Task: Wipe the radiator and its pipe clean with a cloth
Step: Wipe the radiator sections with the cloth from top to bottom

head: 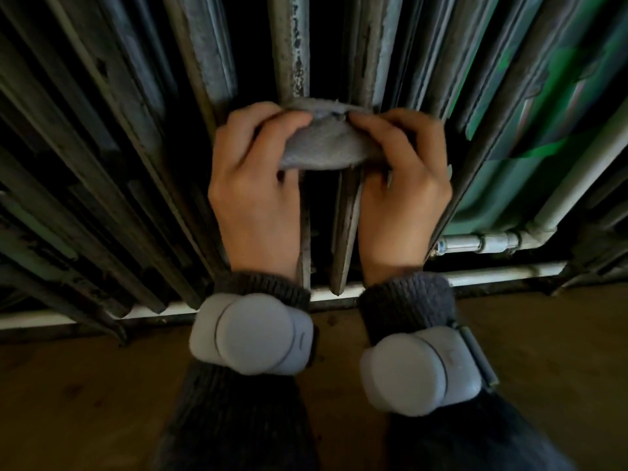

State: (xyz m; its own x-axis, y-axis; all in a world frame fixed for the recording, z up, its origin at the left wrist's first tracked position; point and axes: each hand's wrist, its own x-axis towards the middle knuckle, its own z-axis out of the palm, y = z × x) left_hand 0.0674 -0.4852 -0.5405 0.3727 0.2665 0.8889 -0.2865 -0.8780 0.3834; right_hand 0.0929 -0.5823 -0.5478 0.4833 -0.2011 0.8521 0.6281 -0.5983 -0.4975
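Pinching both ends of the soft, limp grey fleece cloth (326, 144), left hand (255, 198) and right hand (404, 198) curl tight.

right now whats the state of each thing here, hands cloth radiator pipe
left hand: grips the cloth's left end
right hand: grips the cloth's right end
cloth: bunched, held between both hands against the radiator's columns
radiator: paint chipped, grimy
pipe: low on the right, no hand on it

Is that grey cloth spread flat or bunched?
Bunched: the grey fleecy cloth humps up, pinched between the left hand and right hand.
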